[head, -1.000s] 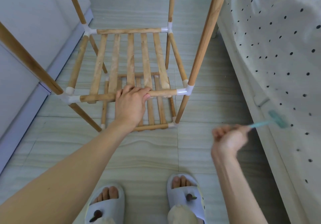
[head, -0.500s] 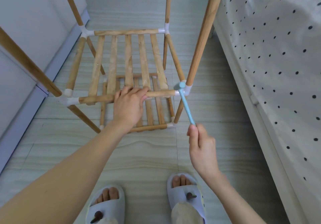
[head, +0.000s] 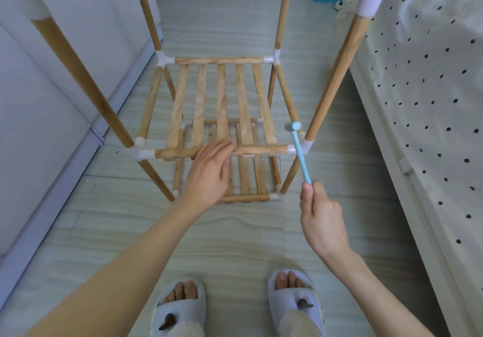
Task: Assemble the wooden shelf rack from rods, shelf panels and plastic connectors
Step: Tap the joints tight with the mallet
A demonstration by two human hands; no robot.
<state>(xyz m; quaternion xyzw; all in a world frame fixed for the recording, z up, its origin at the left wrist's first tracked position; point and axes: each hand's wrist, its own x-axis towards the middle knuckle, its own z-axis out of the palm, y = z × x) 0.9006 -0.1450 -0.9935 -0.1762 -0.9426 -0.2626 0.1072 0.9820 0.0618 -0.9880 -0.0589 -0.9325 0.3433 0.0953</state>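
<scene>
Two shelf levels are already fitted in the wooden rack [head: 222, 106], which stands on the tiled floor [head: 235, 232] between a pale wall and a dotted bedcover [head: 431, 75]. A small blue hammer [head: 299, 151] is clenched by its handle end in the right hand [head: 320, 216], with its head raised just above the white connector [head: 303, 148] at the near right corner of the upper shelf panel [head: 222, 101]. The left hand [head: 209, 172] is spread loose, fingers extended over the front rod [head: 261, 150], apparently resting on it rather than gripping; firm contact cannot be confirmed.

The step in hand is judged to be seating this corner joint by tapping. It would be done well if the front rod were pressed down steadily by the left hand so that the frame is kept from rocking, and if short, square blows were landed on the plastic connector rather than on the wood. The fingers are best kept well apart from the struck corner.
</scene>
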